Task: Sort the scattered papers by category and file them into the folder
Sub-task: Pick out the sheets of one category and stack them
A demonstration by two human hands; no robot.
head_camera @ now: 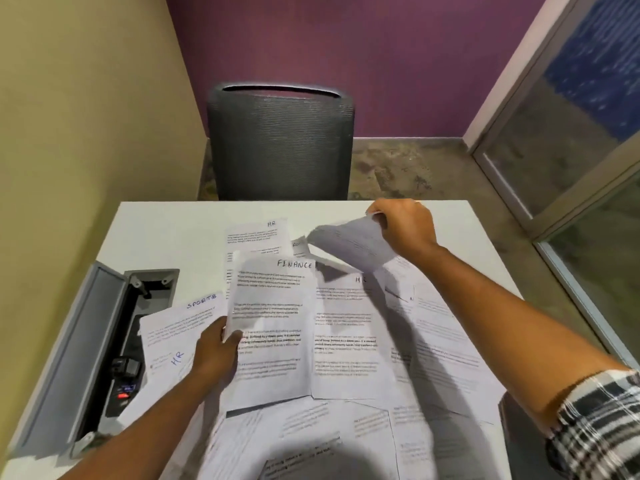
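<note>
Now the left hand point(216, 348) is pinching the FINANCE sheet point(273, 327) mid-table point(173, 223); the right hand point(403, 225) is lifting another sheet point(349, 242) behind it. Read each label before stacking.

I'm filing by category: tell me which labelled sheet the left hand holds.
The white printed sheet headed FINANCE, gripped at its left edge by the left hand; the SPORTS and HR sheets lie flat.

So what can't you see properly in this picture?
Head view only:
- The white sheet in the right hand, the lifted sheet: blurred by motion, so its heading is unreadable.
- The white papers nearest the camera: blurred, shadowed and cut off by the bottom edge.
- The small printed text on the FINANCE sheet held by the left hand: too small to read.
- The folder: not in view.
</note>
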